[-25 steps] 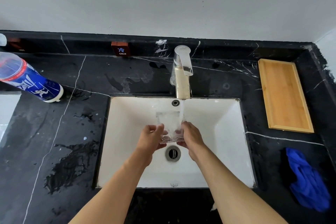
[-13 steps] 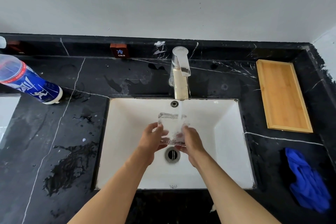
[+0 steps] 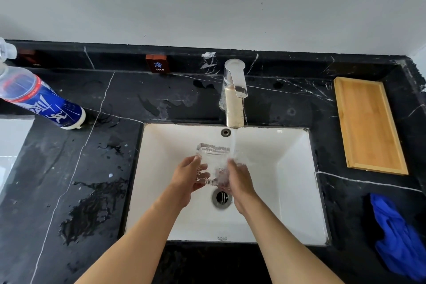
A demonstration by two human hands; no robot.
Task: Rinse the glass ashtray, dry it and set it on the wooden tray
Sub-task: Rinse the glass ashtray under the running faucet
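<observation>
The clear glass ashtray [image 3: 213, 159] is held on edge over the white sink [image 3: 295, 168], under the water running from the tap [image 3: 234, 92]. My left hand [image 3: 187, 177] grips its left side and my right hand [image 3: 238, 180] grips its right side, where the stream splashes. The wooden tray [image 3: 368, 124] lies bare on the black counter at the right. A crumpled blue cloth [image 3: 398, 235] lies on the counter in front of the tray, near the right edge.
A blue and white bottle [image 3: 43, 101] lies tilted at the counter's left. Water puddles [image 3: 92, 210] spread left of the sink. A red COLD label [image 3: 158, 63] sits on the back ledge. The drain [image 3: 221, 198] is just below my hands.
My hands have shifted a little, with the ashtray turning slightly under the stream. The view itself has moved a bit; water keeps running.
</observation>
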